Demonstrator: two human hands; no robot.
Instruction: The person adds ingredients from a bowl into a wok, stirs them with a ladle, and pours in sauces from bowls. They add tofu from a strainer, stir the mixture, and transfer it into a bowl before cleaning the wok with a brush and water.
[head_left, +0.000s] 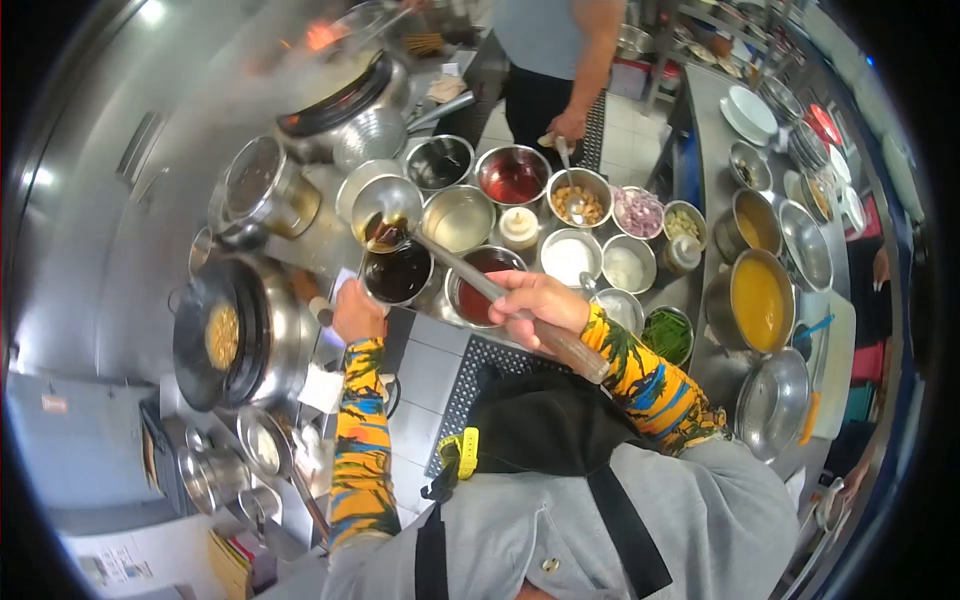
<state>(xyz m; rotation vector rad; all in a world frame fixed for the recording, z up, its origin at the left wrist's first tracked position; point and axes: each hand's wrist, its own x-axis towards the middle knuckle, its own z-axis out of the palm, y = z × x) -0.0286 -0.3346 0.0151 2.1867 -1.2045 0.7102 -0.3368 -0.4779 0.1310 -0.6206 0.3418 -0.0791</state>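
My right hand (545, 308) grips the wooden handle of a long ladle (455, 262). The ladle's bowl (388, 208) has dark sauce in it and is over the metal bowls, just above a pot of dark sauce (398, 275). My left hand (358, 312) is closed beside the handle end of a wok (190, 345); what its fingers hold, if anything, is hidden. Golden-brown food (222, 337) lies in the wok on the left burner. Near my right hand stand a pot of red-brown sauce (470, 300) and a bowl of white powder (571, 258).
Bowls of red liquid (513, 178), chopped onion (638, 212) and greens (668, 335) crowd the counter. A co-worker's hand (568, 128) is by a spoon in a bowl of brown pieces (590, 208). Yellow liquid fills a pot (762, 300) at right. A second wok (340, 95) steams behind.
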